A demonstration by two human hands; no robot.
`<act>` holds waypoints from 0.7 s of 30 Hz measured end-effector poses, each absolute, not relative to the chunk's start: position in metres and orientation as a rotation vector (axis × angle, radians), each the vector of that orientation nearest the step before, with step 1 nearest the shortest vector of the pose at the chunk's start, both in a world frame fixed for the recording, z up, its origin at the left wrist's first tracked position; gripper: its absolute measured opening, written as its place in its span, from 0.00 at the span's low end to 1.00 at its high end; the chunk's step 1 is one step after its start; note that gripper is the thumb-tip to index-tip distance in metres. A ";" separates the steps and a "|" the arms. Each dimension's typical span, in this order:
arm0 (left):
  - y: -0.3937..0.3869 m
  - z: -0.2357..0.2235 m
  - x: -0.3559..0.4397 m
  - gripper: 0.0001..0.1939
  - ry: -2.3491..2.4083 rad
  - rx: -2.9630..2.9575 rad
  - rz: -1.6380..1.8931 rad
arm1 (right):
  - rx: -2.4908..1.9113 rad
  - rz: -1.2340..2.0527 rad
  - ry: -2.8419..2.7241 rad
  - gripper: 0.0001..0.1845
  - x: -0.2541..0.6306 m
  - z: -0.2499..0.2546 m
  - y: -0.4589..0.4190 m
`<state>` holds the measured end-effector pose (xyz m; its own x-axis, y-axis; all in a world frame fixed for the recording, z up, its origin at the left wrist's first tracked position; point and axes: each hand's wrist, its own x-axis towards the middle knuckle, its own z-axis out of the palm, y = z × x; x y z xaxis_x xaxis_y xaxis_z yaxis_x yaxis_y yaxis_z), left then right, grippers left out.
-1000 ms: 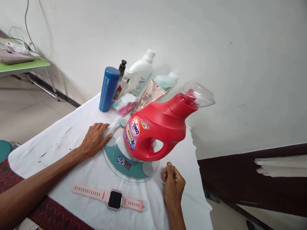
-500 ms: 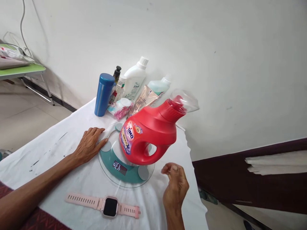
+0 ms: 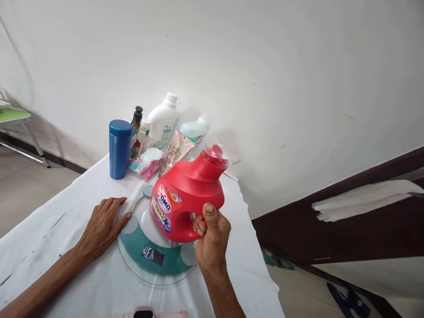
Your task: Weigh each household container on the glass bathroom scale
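A red laundry detergent bottle [image 3: 187, 185] with a clear cap stands on a round glass scale [image 3: 165, 269]. My right hand [image 3: 213, 240] is closed around its handle, thumb on top and fingers through the opening. The scale has a teal band and a lit digital display [image 3: 153, 255] showing digits. Flat on the white cloth [image 3: 49, 260], my left hand [image 3: 104, 227] has its fingers stretched out, with the thumb at the scale's left edge. A pink smartwatch [image 3: 144, 313] lies at the bottom, mostly cut off by the frame.
Behind the scale stand a blue tumbler [image 3: 119, 150], a wipes packet [image 3: 147, 165], a white bottle [image 3: 162, 121], a pale teal bottle [image 3: 194, 129] and a gold tube [image 3: 180, 148]. A wall rises behind them. A green-topped folding table [image 3: 15, 115] is at far left.
My right hand has moved in from beside the bottle and gripped its handle. My left hand still rests by the scale. The view has shifted, so the watch is mostly out of frame.
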<state>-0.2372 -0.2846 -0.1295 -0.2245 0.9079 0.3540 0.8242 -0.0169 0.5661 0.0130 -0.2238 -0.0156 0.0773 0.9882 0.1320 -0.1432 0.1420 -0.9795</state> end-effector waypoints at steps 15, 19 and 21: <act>-0.284 -0.136 -0.236 0.29 2.156 1.829 1.047 | -1.161 0.674 -0.857 0.34 0.134 0.022 -0.061; -0.284 -0.138 -0.237 0.26 2.180 1.817 1.036 | -1.339 0.606 -0.746 0.33 0.141 0.007 0.003; -0.284 -0.138 -0.238 0.25 2.182 1.814 1.022 | -1.380 0.576 -0.733 0.32 0.142 0.003 0.030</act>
